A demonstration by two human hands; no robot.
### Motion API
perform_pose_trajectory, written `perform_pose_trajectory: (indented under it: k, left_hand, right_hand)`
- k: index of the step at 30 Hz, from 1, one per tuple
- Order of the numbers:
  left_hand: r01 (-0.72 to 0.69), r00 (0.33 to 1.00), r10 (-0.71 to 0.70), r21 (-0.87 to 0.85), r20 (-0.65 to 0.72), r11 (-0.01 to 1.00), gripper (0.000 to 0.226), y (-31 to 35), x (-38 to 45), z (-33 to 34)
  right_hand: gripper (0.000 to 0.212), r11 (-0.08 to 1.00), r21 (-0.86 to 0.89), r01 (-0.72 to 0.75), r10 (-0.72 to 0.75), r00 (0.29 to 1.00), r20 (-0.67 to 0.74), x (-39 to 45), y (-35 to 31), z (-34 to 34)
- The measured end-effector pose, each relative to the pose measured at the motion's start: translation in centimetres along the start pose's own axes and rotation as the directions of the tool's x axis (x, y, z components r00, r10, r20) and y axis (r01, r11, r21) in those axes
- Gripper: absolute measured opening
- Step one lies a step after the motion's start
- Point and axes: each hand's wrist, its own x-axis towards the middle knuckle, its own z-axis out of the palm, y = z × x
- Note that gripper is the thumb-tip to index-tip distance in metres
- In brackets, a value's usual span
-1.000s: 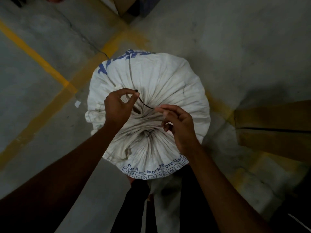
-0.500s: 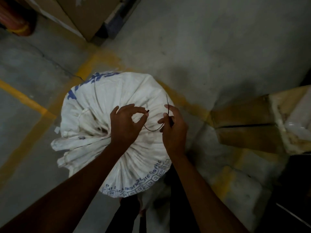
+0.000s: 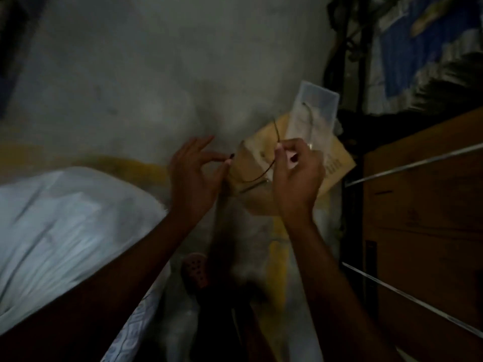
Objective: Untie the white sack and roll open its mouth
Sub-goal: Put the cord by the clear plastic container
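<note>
The left hand (image 3: 194, 176) pinches one end of a thin dark string (image 3: 257, 176), other fingers spread. The right hand (image 3: 296, 176) is curled around its other end. Both arms reach forward. The white sack (image 3: 65, 226) sits on the floor (image 3: 156, 74), beside the left arm.

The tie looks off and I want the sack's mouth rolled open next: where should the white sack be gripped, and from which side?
Probably at its gathered top edge, though blur hides the mouth itself. The white sack lies at lower left, away from both hands: the left hand and right hand hold the dark tie over the floor. Come from above, fingers hooked over opposite sides of the loose pleats.
</note>
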Motion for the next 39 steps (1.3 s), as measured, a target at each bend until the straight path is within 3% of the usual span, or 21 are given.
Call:
perform_pose_trajectory:
  k: [3,6,9,15,20,28,35,39]
  left_hand:
    - [0.016,0.998,-0.011,-0.078,0.064,0.997,0.016,4.5,3.5,6.1]
    - [0.055,0.984,-0.041,-0.076,0.171,0.996,0.016,6.9,5.0,11.4]
    - [0.074,0.963,-0.075,0.011,0.258,0.997,0.019,6.4,5.5,15.2]
    - [-0.027,0.934,-0.075,0.278,0.351,0.960,0.015,3.5,7.2,18.5]
    - [-0.205,0.918,0.043,0.378,0.393,0.903,0.020,2.6,7.8,18.7]
    - [-0.188,0.921,0.030,0.375,0.389,0.908,0.042,2.9,8.1,18.7]
    - [-0.230,0.934,0.150,0.226,0.325,0.947,0.071,1.3,7.5,16.0]
    - [-0.205,0.945,0.110,0.298,0.307,0.932,0.083,-2.1,7.5,11.0]
  right_hand:
    - [0.009,0.996,-0.088,-0.032,0.022,0.993,-0.118,5.5,4.2,-3.2]
    - [0.009,0.976,-0.120,-0.183,0.179,0.983,-0.040,9.0,8.9,-4.0]
    - [0.005,0.962,-0.158,-0.223,0.237,0.969,0.073,9.8,12.4,-3.3]
    - [0.013,0.916,-0.391,-0.091,0.200,0.948,0.248,9.2,15.8,-1.6]
    - [0.021,0.860,-0.509,0.030,0.172,0.922,0.346,9.3,16.8,0.0]
    - [0.011,0.893,-0.446,-0.057,0.182,0.952,0.244,9.0,16.0,0.2]
    - [0.050,0.976,-0.208,-0.072,0.119,0.966,0.228,8.6,15.9,-1.3]
    - [0.073,0.982,-0.189,-0.022,0.073,0.960,0.271,8.8,13.6,-2.1]
